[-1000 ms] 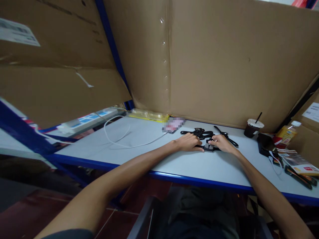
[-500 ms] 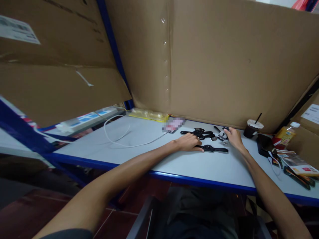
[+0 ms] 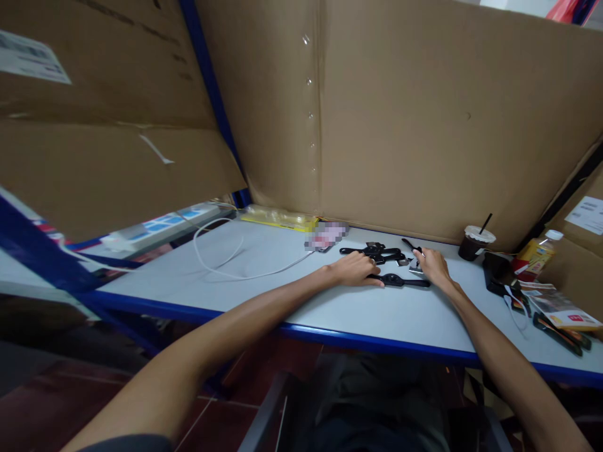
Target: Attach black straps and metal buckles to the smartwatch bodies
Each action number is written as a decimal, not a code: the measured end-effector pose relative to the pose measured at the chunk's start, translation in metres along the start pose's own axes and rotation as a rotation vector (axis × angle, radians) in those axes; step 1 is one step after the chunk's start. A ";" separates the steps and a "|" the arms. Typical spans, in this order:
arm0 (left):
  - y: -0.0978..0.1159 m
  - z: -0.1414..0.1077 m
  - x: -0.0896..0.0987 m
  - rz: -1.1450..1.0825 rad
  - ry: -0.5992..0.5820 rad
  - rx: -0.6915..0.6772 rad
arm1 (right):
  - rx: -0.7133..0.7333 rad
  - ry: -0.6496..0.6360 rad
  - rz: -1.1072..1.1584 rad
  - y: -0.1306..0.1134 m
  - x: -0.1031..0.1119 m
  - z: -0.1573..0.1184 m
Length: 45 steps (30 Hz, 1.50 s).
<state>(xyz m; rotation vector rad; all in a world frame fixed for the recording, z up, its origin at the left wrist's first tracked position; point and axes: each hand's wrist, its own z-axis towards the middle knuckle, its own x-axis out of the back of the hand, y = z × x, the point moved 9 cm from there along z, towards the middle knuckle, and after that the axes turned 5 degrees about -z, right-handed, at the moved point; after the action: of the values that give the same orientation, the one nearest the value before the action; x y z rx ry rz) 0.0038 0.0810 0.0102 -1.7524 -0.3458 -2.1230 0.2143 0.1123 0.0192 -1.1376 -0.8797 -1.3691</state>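
Observation:
My left hand (image 3: 355, 270) rests on the grey-white table, its fingers closed on the left handle of a black two-handled tool (image 3: 394, 280) that lies flat near the front. Just behind that hand, more black tools of the same shape (image 3: 375, 250) lie in a pile. My right hand (image 3: 433, 266) is to the right of them, fingers pinched at a black-handled tool (image 3: 409, 243) whose far end sticks out at the upper left. Small metal pieces (image 3: 404, 262) lie between the hands. What the right fingertips press on is partly hidden.
A pixelated phone-like item (image 3: 326, 236) with a white cable, a yellow-edged clear package (image 3: 280, 218) and a power strip (image 3: 162, 227) are at the left. At the right stand a dark cup with a straw (image 3: 475, 243), a bottle (image 3: 539, 254), a black tray (image 3: 499, 274) and packets (image 3: 560, 306).
My right hand has moved slightly left and down, toward the metal pieces; the dark and silver piece raised at its fingertips earlier no longer shows there. My left hand has stayed in place.

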 end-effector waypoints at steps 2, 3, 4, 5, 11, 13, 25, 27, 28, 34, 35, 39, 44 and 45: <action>0.000 0.000 -0.001 0.021 -0.015 0.007 | 0.013 -0.019 -0.042 -0.003 -0.001 -0.002; -0.001 0.000 -0.002 0.032 -0.022 0.012 | 0.028 -0.027 -0.056 -0.004 -0.002 -0.003; -0.001 0.000 -0.002 0.040 -0.029 0.017 | 0.040 -0.034 -0.066 -0.006 -0.003 -0.003; -0.001 0.000 -0.002 0.044 -0.034 0.021 | 0.051 -0.041 -0.072 -0.007 -0.004 -0.003; 0.000 0.000 0.001 0.019 -0.025 0.020 | 0.083 -0.047 -0.057 -0.009 -0.005 -0.003; 0.001 0.000 0.001 0.029 -0.023 0.019 | 0.089 -0.046 -0.055 -0.011 -0.003 -0.004; 0.000 0.000 0.001 0.016 -0.010 0.012 | 0.087 -0.086 -0.094 -0.013 -0.003 -0.007; 0.000 0.000 0.000 0.025 -0.016 0.010 | 0.085 -0.079 -0.093 -0.013 -0.001 -0.007; -0.001 0.000 -0.001 0.029 -0.017 0.009 | 0.081 -0.074 -0.093 -0.012 0.001 -0.007; -0.001 -0.001 -0.001 -0.015 0.019 -0.003 | 0.007 -0.010 -0.126 0.008 0.018 -0.001; -0.001 -0.001 0.000 -0.019 0.017 -0.003 | -0.011 -0.002 -0.140 0.013 0.021 0.000; -0.001 -0.001 0.000 0.002 -0.011 0.012 | -0.020 -0.047 -0.169 0.030 0.020 0.003; 0.001 0.000 0.001 0.006 -0.009 0.012 | 0.018 -0.170 -0.132 0.042 0.008 0.009; 0.001 0.000 0.002 0.003 -0.004 0.010 | 0.017 -0.185 -0.124 0.045 0.006 0.010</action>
<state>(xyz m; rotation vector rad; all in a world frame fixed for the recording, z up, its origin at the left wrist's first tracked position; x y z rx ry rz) 0.0037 0.0798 0.0117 -1.7506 -0.3540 -2.1128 0.2610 0.1144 0.0232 -1.2283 -1.1082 -1.3685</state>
